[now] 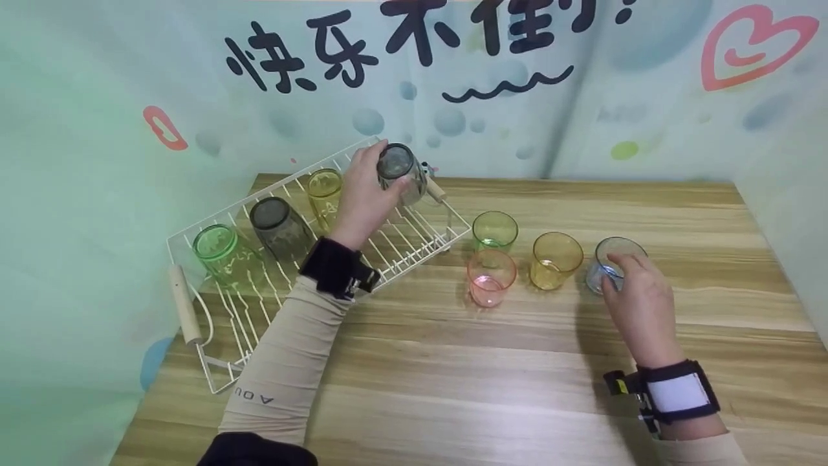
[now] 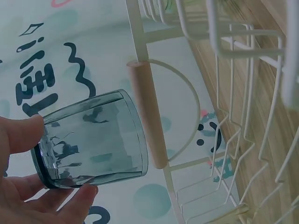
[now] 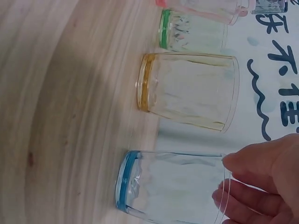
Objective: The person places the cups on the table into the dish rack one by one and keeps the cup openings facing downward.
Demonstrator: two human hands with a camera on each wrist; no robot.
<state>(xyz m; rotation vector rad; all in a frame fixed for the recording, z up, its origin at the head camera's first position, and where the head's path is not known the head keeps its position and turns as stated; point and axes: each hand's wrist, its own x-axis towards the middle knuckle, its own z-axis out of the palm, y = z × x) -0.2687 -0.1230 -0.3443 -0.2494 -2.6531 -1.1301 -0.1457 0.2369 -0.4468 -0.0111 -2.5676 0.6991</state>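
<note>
Left hand (image 1: 367,199): while its thumb and fingers are part-curled, it grips a see-through grey-blue glass tumbler (image 2: 96,140) round the base.
Grey-blue tumbler: base up at the right end of a white wire rack (image 2: 135,32), near a pale cylindrical wooden handle (image 2: 148,116); whether it touches the wires I cannot tell.
Right hand (image 1: 640,301): fingers and thumb bent, pinching the rim of a clear, blue-based glass tumbler (image 3: 173,186).
Blue-based tumbler: upright, rightmost of the group at the wood-grain table (image 1: 504,375).
Rack: a green (image 1: 226,255), a dark grey (image 1: 279,226) and a yellow glass tumbler (image 1: 323,194), base up, left to right.
Table: pink glass tumbler (image 1: 490,281) just before a light-green one (image 1: 495,228); amber glass tumbler (image 1: 557,262) between these and the blue-based tumbler.
</note>
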